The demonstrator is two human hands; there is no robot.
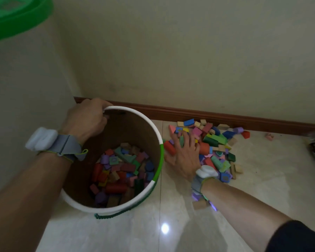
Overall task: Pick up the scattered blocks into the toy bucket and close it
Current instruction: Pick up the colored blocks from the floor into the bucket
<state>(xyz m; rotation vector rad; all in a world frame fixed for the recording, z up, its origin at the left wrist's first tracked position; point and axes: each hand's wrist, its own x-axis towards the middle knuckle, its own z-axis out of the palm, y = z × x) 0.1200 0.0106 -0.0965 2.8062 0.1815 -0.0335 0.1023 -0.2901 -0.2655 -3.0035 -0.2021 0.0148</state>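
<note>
My left hand (pixel 88 118) grips the far rim of the toy bucket (pixel 154 128), which stands on the floor (pixel 180 224) partly filled with blocks. My right hand (pixel 185 153), fingers spread, presses on the scattered blocks (pixel 215 140) piled just right of the bucket, near the skirting board (pixel 225 116).

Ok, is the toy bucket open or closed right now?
Open. The toy bucket has no lid on its rim, and the blocks inside show. The left hand holds the rim.
</note>
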